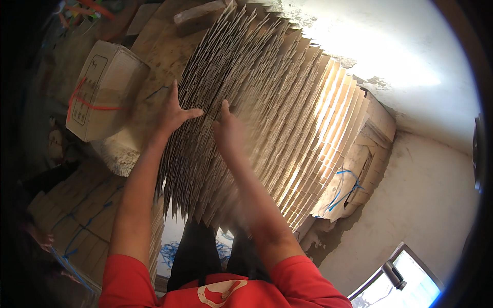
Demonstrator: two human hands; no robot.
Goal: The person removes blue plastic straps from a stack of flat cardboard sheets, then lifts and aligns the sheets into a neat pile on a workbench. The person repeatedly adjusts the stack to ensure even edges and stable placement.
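A broad row of thin brown cardboard sheets (277, 102) stands on edge in front of me, packed close and leaning, with jagged ends. My left hand (176, 112) is at the row's left side, its index finger stretched away from me and its thumb pointing right over the sheet edges. No sheet shows in its grip. Over the sheets, a little to the right, is my right hand (227, 126), slightly blurred. One of its digits points up and away; its other fingers are hidden or smeared, so any hold on a sheet cannot be made out.
Left of the row stands a cardboard carton (105, 90) with red string. Bundled cardboard (82, 200) tied with blue cord lies lower left. More tied cardboard (354, 174) rests against the white wall (436, 169) on the right. A brick (197, 18) lies at the far end.
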